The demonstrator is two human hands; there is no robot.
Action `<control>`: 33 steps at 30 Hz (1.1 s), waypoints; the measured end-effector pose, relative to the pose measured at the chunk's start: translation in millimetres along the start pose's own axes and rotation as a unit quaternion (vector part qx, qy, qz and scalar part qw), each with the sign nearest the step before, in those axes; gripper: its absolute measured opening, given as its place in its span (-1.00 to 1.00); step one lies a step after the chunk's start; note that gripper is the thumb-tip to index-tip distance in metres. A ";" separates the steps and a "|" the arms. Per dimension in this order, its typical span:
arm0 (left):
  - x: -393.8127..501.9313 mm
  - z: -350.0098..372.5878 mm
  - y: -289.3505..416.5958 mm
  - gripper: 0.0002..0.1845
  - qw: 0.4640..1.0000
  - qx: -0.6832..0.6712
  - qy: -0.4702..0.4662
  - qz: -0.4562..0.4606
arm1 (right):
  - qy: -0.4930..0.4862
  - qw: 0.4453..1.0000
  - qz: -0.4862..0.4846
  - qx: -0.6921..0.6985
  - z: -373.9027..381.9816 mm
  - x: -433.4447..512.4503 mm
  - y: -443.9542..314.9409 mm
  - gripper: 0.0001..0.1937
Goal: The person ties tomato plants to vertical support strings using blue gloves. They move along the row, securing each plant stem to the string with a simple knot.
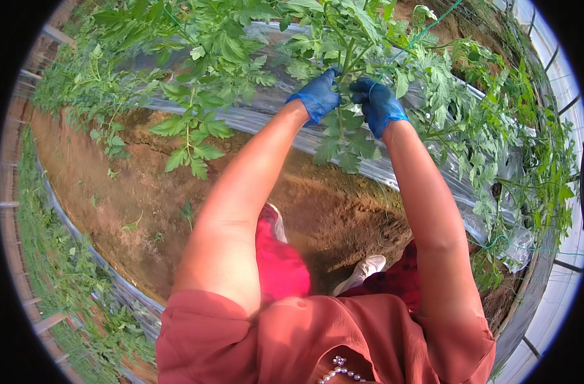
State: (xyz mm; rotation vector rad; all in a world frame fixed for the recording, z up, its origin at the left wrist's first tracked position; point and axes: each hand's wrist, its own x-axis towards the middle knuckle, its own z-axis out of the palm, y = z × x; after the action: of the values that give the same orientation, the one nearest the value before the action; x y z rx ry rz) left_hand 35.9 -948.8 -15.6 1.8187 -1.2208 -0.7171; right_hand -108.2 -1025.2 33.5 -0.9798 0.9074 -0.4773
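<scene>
A tomato plant stands before me, its thick green stem (348,56) rising between leafy side shoots. My left hand (319,97), in a blue disposable glove, is at the left of the stem's lower part with its fingers bent. Whether those fingers grip anything is hidden. Just right of the stem is my right hand (379,104), also blue-gloved, its fingers curled. Green twine (419,34) slants down from the upper right and runs over the right hand's fingers, which appear to hold it. Tomato leaves (347,144) hang below and between the hands.
Clear plastic mulch film (268,120) covers the raised bed. Bare soil (114,192) forms the path under my feet, with plucked leaf bits on it. Another planted row (66,269) lies at left. More twine (522,248) crosses low at right, near the greenhouse's plastic wall (556,293).
</scene>
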 end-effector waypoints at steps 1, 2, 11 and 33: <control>-2.6 -2.2 10.0 -0.32 0.999 0.025 -0.017 -0.021 | -0.002 0.998 0.005 0.060 5.9 10.3 -0.1 -0.71; -7.0 -3.1 20.0 -0.29 0.999 -0.004 -0.029 -0.021 | -0.004 0.994 0.020 0.108 2.4 23.4 -0.4 -0.61; -11.3 -12.4 32.1 -0.53 0.995 0.084 0.047 -0.010 | -0.017 0.992 0.109 0.062 -27.0 86.7 1.5 -0.53; 1.2 0.5 9.8 -0.82 0.974 0.110 0.195 -0.021 | -0.089 0.990 -0.095 -0.057 -5.4 -26.1 6.3 -0.62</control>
State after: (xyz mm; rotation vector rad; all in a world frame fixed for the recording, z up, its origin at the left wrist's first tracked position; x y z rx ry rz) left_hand 31.4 -952.0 -7.4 2.0512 -1.0312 -0.2301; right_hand -127.5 -1006.3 38.1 -1.2013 0.6896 -0.4940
